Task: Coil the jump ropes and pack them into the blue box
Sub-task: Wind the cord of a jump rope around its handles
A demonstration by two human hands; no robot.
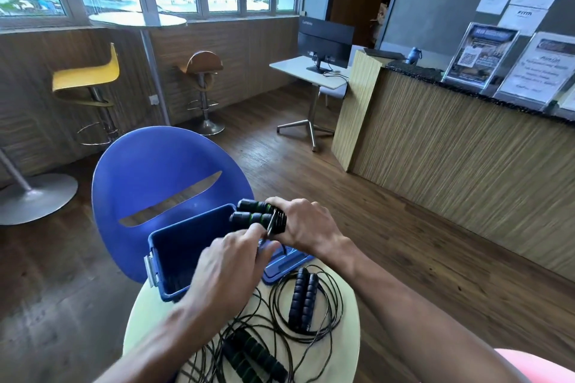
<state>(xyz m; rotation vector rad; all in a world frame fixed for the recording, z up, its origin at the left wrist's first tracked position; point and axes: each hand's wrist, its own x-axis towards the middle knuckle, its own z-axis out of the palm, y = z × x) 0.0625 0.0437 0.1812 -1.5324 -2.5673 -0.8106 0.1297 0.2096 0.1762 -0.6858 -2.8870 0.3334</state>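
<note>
My right hand [306, 225] grips a jump rope [253, 212] by its two black-and-green handles, with the thin black cord wound round them, above the far right corner of the blue box [186, 242]. My left hand [231, 264] pinches the cord end beside the handles. The box stands open on a small pale round table [348, 336], and its inside looks dark. A second rope with dark blue handles [303, 300] lies loosely coiled on the table. A third rope with black-and-green handles [255, 357] lies in a tangle near me.
The blue lid [284, 261] lies flat to the right of the box. A blue shell chair [161, 177] stands right behind the table. Bar stools [90, 87] line the wall at left. A wooden reception counter [451, 140] runs along the right.
</note>
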